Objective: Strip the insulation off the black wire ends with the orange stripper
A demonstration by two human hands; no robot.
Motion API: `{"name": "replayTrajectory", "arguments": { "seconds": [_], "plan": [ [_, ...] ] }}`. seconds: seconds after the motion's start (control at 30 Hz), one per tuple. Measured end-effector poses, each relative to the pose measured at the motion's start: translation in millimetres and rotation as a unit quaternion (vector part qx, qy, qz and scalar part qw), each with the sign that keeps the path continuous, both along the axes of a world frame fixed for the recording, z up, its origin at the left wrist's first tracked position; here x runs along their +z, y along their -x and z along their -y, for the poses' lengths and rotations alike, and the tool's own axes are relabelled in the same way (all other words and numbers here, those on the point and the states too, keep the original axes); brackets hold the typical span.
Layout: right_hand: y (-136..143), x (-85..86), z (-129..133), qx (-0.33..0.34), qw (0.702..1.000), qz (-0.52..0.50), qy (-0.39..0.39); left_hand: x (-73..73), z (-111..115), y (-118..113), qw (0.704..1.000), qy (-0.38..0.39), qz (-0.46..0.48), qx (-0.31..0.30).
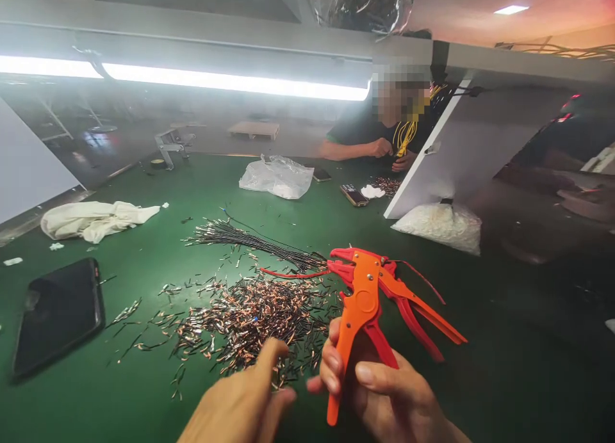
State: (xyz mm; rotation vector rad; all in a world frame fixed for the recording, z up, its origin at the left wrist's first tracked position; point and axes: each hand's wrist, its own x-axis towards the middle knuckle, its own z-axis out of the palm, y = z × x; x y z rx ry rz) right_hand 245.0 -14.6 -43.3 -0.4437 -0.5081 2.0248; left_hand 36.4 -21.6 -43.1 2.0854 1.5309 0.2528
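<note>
My right hand (384, 392) is wrapped round the handles of an orange and red wire stripper (364, 299), its jaws raised and pointing left. Behind it another pair of orange and red handles (423, 315) sticks out to the right; the rest of that tool is hidden. My left hand (245, 398), slightly blurred, is at the near edge of a pile of wire offcuts (259, 308), thumb and forefinger apart, with nothing visible in it. Beyond the pile lies a bundle of black wires (254, 241) with stripped ends. A red strip (295, 274) extends left near the stripper's jaws.
On the green table (144, 257) lie a black phone (60, 315), a white cloth (98, 219), a clear plastic bag (276, 176) and a keypad phone (353, 194). A filled bag (442, 225) rests by a slanted white panel (475, 142). Opposite, a person (355, 132) holds yellow cables (405, 139).
</note>
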Motion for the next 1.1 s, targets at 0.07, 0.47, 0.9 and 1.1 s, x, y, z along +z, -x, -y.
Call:
{"name": "replayTrajectory", "arguments": {
  "seconds": [0.07, 0.47, 0.9, 1.1],
  "plan": [
    [0, -0.6, -1, 0.006, 1.0, 0.0, -0.013, 5.8, -4, 8, 0.993, -0.053, 0.031, 0.102],
    [8, -14.3, 8, 0.129, 0.99, -0.054, 0.025, 26.1, -3, -6, 0.962, -0.253, 0.075, 0.069],
    [10, -15.0, 14, 0.147, 0.989, -0.027, 0.015, 37.5, 1, -7, 0.939, -0.323, 0.089, 0.076],
    [10, -29.2, 16, 0.16, 0.984, 0.023, -0.073, 41.8, 1, -9, 0.92, -0.345, 0.165, 0.091]
  ]
}}
